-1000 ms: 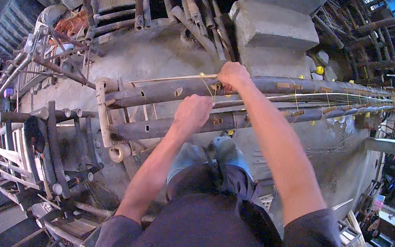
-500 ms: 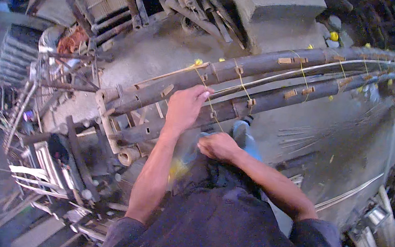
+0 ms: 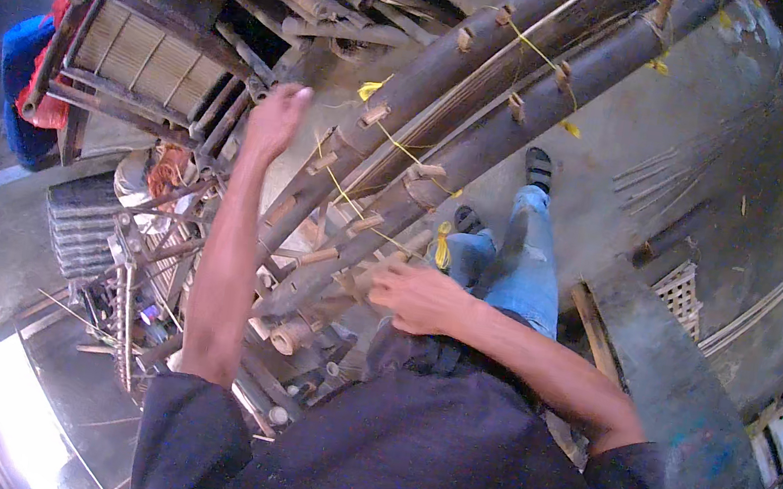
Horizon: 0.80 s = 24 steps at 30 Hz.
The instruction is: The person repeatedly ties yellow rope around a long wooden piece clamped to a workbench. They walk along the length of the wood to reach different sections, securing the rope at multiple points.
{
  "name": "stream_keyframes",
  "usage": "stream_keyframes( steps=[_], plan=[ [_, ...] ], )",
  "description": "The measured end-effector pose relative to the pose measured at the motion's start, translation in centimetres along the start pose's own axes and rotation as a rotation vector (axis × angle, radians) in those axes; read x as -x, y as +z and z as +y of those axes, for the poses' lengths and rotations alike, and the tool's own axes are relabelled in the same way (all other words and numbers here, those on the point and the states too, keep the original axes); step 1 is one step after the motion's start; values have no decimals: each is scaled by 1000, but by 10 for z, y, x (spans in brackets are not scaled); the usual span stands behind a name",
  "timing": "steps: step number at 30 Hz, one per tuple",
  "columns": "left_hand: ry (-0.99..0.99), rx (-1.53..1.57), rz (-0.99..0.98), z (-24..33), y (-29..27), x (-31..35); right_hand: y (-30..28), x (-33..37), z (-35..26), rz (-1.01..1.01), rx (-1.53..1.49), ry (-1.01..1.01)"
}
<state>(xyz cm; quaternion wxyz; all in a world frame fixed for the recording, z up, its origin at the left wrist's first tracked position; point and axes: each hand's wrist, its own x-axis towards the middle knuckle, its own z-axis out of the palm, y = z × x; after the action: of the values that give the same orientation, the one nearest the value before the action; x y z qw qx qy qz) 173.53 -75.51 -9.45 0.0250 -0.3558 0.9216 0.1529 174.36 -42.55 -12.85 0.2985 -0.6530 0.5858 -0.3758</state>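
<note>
Two long dark bamboo poles run side by side up to the far right, a left pole [image 3: 445, 64] and a right pole [image 3: 485, 148]. Thin split strips [image 3: 449, 118] lie between them. Yellow string [image 3: 346, 198] crosses both poles, with short wooden pegs [image 3: 424, 173] along them. My left hand [image 3: 277, 118] is raised beyond the left pole, its fingers closed; what they hold, if anything, does not show. Beside the right pole's near end, my right hand [image 3: 419, 298] has its fingers curled in, their grip hidden. A yellow string bundle [image 3: 442, 245] hangs just past it.
A bamboo-slat chair [image 3: 147, 60] stands at the far left, near a heap of bamboo pieces [image 3: 344, 13]. A dark board [image 3: 679, 405] lies to the right, beside a woven lattice piece [image 3: 679, 297] and long thin strips [image 3: 776, 284] on the floor.
My left hand has moved left, away from the left pole. The view has turned, so the poles slant more steeply. My right hand stays near the right pole's near end.
</note>
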Motion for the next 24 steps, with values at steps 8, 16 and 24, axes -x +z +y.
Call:
stream_keyframes(
  steps=[8, 16, 24],
  plan=[
    [186, -312, -234, 52, -22, 145, 2, 229, 112, 637, -124, 1013],
    [156, -170, -310, 43, -59, 142, 9, 358, 77, 960, 331, 1323],
    [378, 557, 51, 362, 26, 24, -61, 385, 205, 1207, -308, 1477]
  ],
)
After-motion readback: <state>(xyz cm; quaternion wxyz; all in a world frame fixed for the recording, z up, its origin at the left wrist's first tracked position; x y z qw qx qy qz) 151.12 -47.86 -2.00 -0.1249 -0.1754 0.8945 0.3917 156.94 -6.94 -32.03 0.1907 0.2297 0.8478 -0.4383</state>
